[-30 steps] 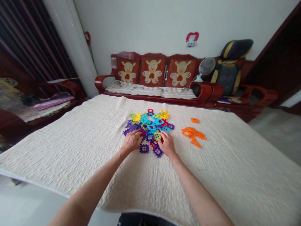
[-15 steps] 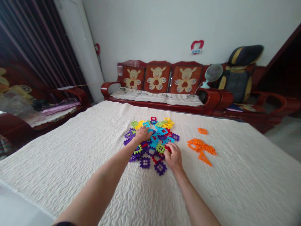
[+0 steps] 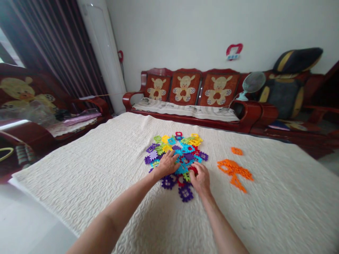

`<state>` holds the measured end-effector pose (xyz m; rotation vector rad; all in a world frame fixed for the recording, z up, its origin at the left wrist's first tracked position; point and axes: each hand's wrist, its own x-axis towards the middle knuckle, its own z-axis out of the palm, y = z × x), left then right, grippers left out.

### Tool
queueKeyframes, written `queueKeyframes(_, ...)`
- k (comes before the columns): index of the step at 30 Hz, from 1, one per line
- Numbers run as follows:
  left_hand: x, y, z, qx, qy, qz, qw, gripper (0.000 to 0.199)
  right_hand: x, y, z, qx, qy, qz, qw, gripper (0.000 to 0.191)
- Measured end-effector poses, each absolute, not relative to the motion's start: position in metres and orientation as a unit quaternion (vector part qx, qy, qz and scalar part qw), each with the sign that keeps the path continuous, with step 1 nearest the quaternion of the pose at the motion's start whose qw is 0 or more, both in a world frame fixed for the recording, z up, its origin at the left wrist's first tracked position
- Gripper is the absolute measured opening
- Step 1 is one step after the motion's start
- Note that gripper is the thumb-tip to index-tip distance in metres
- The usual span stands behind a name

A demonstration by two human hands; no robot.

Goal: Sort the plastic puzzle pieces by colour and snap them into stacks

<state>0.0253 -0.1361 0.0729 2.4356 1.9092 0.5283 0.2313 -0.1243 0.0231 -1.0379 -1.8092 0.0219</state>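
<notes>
A pile of flat notched plastic pieces in purple, blue, green, yellow and red lies on a quilted cream cloth (image 3: pixel 106 169). My left hand (image 3: pixel 167 163) rests on the pile's middle, fingers spread over blue pieces (image 3: pixel 182 168). At the pile's right edge, my right hand (image 3: pixel 200 177) has curled fingers touching a red piece (image 3: pixel 194 170); whether it grips the piece is unclear. A purple piece (image 3: pixel 185 193) lies nearest me. Orange pieces (image 3: pixel 233 168) form a separate heap to the right, with another orange piece (image 3: pixel 236 151) just behind.
Beyond the table stands a dark red wooden sofa (image 3: pixel 185 113) with bear cushions (image 3: pixel 184 88). A small fan (image 3: pixel 253 83) and a black and yellow seat (image 3: pixel 283 93) are at the back right. An armchair (image 3: pixel 31 135) stands at left.
The view has turned left, shifting the scene rightward. My left hand has moved nearer over the pile, uncovering yellow, green and lilac pieces. My right hand stays by the red piece.
</notes>
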Motion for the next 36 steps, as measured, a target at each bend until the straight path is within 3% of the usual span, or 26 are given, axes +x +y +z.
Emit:
queueKeyframes(8,0.017,-0.135,0.075,0.818,0.549,0.17,-0.018,0.042,0.231,-0.124,0.024,-0.433,-0.745,0.007,0.508,0.024)
queueKeyframes(18,-0.023,-0.1,0.104,0.746,0.661,0.072,-0.031,0.036,0.231,-0.124,0.024,-0.439,-0.746,0.016,0.5,0.025)
queueKeyframes(23,-0.053,-0.106,0.104,0.702,0.7,0.127,-0.029,0.033,0.23,-0.123,0.023,-0.439,-0.742,0.018,0.507,0.023)
queueKeyframes(30,-0.071,-0.122,0.076,0.757,0.631,0.172,0.01,0.064,0.23,-0.123,0.024,-0.441,-0.744,0.01,0.502,0.023)
queueKeyframes(36,-0.063,-0.098,0.076,0.774,0.606,0.183,-0.001,0.035,0.23,-0.124,0.025,-0.443,-0.743,0.023,0.502,0.023)
